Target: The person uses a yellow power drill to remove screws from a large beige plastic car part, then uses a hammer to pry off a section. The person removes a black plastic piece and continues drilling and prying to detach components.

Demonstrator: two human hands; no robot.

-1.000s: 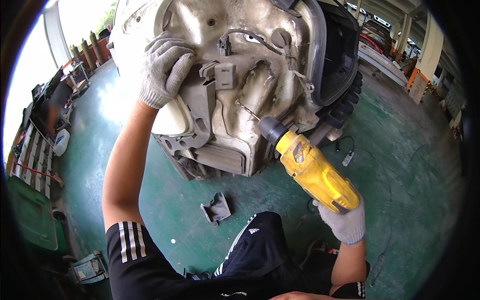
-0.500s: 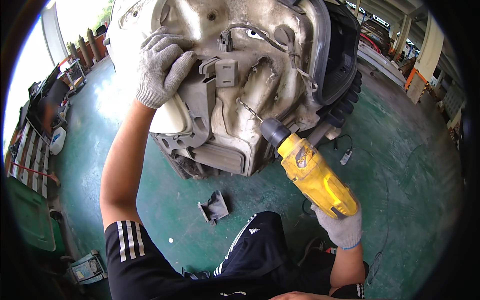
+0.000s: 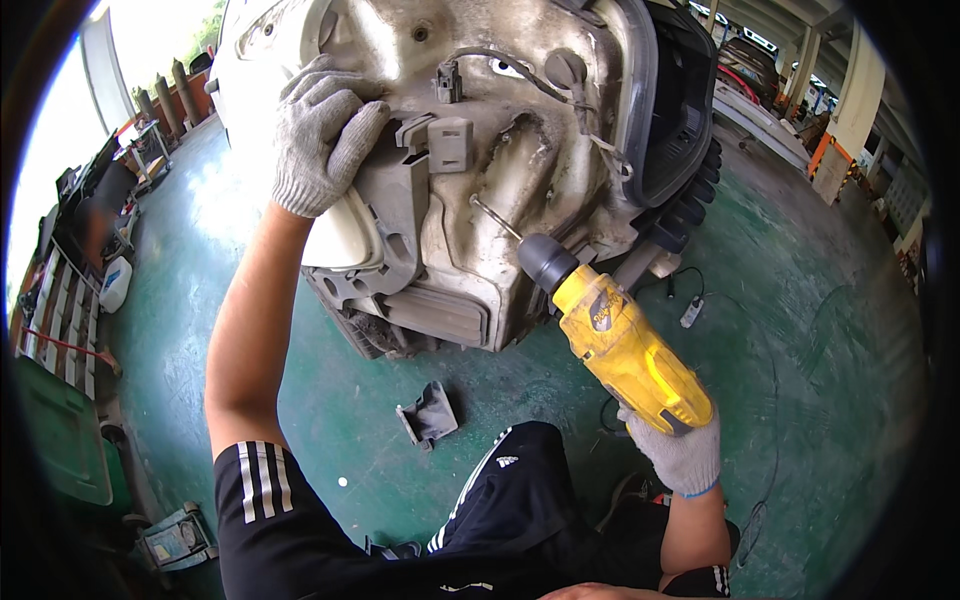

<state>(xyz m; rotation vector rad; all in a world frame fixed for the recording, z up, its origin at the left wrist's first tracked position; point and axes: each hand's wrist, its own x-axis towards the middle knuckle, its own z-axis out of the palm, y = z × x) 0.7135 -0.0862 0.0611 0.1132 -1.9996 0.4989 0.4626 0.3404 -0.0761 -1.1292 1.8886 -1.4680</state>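
My right hand (image 3: 678,452), in a whitish knit glove, grips a yellow power drill (image 3: 640,352) by its rear end. The black chuck (image 3: 546,262) carries a thin drill bit (image 3: 497,219), whose tip meets the dirty white metal of the car body (image 3: 455,235). Higher up on the left, my gloved left hand (image 3: 325,135) lies against that bodywork beside a grey plastic bracket (image 3: 398,185). Its fingers reach over the panel and hold no tool. The drill's handle and trigger are mostly hidden by its body.
A loose dark plastic piece (image 3: 430,414) lies on the green floor below the car. A cable (image 3: 775,430) runs along the floor at the right. A white jug (image 3: 115,284) and a green bin (image 3: 65,430) stand at the left. A dark open frame (image 3: 680,110) borders the bodywork.
The drill has shifted very slightly left. The bit's spiral grooves, distinct before, now look smeared, as if it spins. My left hand keeps its place.
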